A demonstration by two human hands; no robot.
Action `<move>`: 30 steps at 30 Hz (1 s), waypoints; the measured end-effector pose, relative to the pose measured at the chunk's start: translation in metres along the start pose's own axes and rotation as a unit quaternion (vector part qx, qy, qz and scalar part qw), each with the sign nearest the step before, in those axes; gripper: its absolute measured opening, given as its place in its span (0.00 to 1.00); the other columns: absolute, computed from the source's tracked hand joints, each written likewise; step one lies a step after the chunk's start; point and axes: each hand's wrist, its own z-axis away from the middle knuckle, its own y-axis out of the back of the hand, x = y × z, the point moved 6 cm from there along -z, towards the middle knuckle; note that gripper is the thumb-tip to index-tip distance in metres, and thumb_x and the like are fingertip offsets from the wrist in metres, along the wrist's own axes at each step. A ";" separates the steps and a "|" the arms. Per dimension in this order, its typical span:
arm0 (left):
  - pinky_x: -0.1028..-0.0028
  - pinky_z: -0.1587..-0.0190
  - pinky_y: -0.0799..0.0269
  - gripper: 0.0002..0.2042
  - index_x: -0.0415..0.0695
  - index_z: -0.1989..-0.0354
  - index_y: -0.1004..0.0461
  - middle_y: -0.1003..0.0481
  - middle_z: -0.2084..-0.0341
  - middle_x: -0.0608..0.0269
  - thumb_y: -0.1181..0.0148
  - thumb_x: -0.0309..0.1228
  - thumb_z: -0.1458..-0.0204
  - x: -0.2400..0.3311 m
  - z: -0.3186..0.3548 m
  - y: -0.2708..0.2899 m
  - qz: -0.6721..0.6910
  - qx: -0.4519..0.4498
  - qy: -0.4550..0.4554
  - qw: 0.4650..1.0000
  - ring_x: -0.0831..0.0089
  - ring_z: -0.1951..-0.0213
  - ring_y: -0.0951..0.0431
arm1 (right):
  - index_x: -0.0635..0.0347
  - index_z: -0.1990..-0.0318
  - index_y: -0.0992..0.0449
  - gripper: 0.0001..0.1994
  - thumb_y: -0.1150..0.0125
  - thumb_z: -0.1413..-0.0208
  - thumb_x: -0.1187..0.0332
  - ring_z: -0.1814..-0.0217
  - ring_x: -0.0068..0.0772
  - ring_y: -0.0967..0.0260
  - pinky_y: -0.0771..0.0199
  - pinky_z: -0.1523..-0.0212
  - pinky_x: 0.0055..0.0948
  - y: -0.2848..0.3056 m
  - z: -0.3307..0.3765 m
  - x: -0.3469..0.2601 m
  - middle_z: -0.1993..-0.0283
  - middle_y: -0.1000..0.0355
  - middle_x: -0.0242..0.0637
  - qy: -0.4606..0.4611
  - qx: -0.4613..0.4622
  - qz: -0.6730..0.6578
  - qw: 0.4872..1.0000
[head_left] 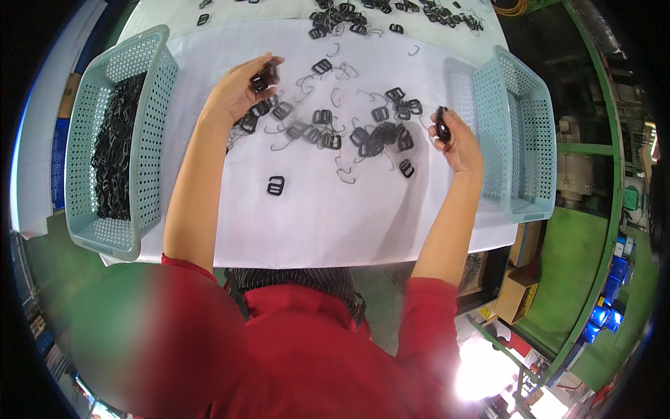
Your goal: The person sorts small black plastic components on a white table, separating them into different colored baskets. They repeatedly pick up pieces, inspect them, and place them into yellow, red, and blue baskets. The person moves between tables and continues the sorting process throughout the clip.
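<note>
My left hand (pixel 241 87) is closed around black buckles (pixel 264 77), held over the white cloth near the left basket. At the right, my right hand (pixel 457 143) pinches a black buckle (pixel 442 126) between thumb and fingers, close to the right basket. Between the hands lies a loose pile of black buckles (pixel 380 138), with thin curved strips (pixel 345 174) scattered among them. A single buckle (pixel 276 185) rests apart, nearer to me. Part of what the left hand holds is hidden by its fingers.
A light-blue perforated basket (pixel 155 105) filled with black buckles (pixel 115 150) stands at the left. Another light-blue basket (pixel 494 133) stands at the right. More buckles (pixel 342 17) are heaped at the far side of the white table (pixel 314 230). A cardboard box (pixel 515 295) sits below, to the right.
</note>
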 end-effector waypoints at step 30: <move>0.77 0.76 0.34 0.13 0.41 0.71 0.25 0.26 0.79 0.67 0.38 0.39 0.54 -0.061 -0.024 -0.145 -0.537 -0.049 -0.216 0.814 0.76 0.77 0.26 | 0.63 0.68 0.26 0.14 0.35 0.52 0.60 0.79 0.22 0.37 0.47 0.83 0.15 0.025 -0.013 -0.009 0.73 0.31 0.32 0.026 0.093 -0.071 0.993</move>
